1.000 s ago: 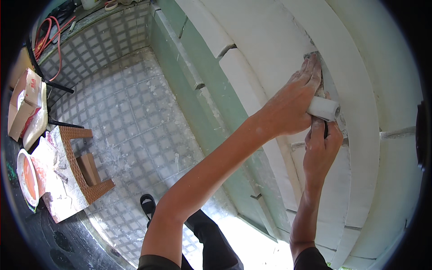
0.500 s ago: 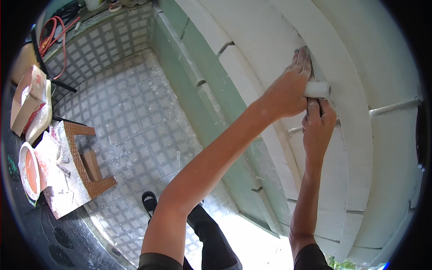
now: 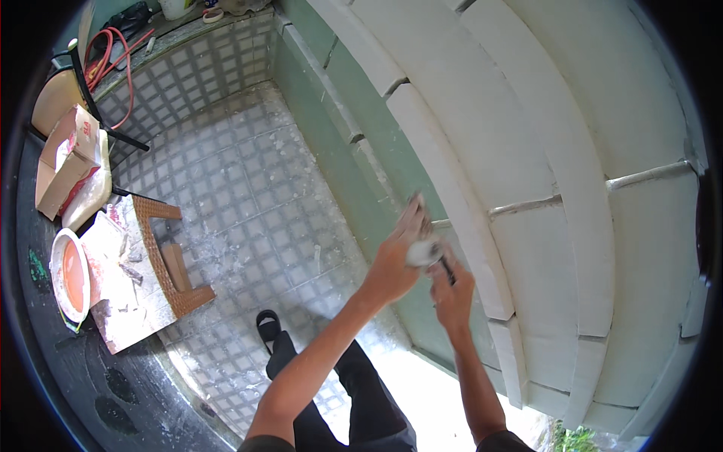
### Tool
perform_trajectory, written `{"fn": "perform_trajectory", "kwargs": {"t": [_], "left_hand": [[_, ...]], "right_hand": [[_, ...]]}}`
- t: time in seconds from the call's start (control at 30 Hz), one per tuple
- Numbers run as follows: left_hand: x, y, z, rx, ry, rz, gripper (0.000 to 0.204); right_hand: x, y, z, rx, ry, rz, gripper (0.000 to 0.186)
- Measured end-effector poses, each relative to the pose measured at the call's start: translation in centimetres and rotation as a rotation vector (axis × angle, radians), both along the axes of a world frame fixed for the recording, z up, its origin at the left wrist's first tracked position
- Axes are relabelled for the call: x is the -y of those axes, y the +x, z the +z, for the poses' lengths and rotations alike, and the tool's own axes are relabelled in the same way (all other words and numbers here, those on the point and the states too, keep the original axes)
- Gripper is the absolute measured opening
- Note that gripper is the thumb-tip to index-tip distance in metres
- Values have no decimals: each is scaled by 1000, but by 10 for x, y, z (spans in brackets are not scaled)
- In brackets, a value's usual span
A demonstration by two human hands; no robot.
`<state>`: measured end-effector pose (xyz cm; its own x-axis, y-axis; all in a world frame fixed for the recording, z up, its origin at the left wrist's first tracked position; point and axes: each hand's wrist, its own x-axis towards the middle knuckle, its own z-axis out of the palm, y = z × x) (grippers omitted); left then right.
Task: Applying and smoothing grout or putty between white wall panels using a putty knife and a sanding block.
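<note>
White roll [image 3: 422,255]: between my hands, before the green wall [image 3: 384,128].
Left hand [image 3: 395,262]: fingers stretched together, blurred; whether they gripped the roll, I couldn't tell.
Right hand [image 3: 454,295]: fingers curled round a dark handle [image 3: 450,274], its far end hidden.
Panel seams [image 3: 523,205]: some looked filled, others gapped; part-finished, I judged.

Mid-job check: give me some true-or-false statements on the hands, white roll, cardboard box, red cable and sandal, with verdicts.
1. The left hand and right hand are far apart. False: they are close together.
2. The white roll is between the hands. True.
3. The cardboard box is on a chair. True.
4. The red cable touches the sandal. False: it is at the upper left, well away.
5. The sandal is black. True.
</note>
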<state>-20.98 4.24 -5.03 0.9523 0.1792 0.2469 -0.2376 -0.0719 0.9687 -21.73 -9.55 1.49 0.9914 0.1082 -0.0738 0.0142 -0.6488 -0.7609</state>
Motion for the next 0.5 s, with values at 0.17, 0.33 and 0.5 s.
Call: {"fn": "perform_trajectory", "kwargs": {"t": [0.17, 0.33, 0.5], "left_hand": [[-36, -153, -21, -678, -682, -10, 45], [-95, -240, 28, -470, -1433, -323, 52], [-144, -254, 132, -568, -896, 17, 57]], "right_hand": [[-40, -93, 6, -329, 330, -180, 43], [-97, -165, 45, -562, 465, 35, 29], [-152, -173, 99, -189, 207, 400, 29]]}}
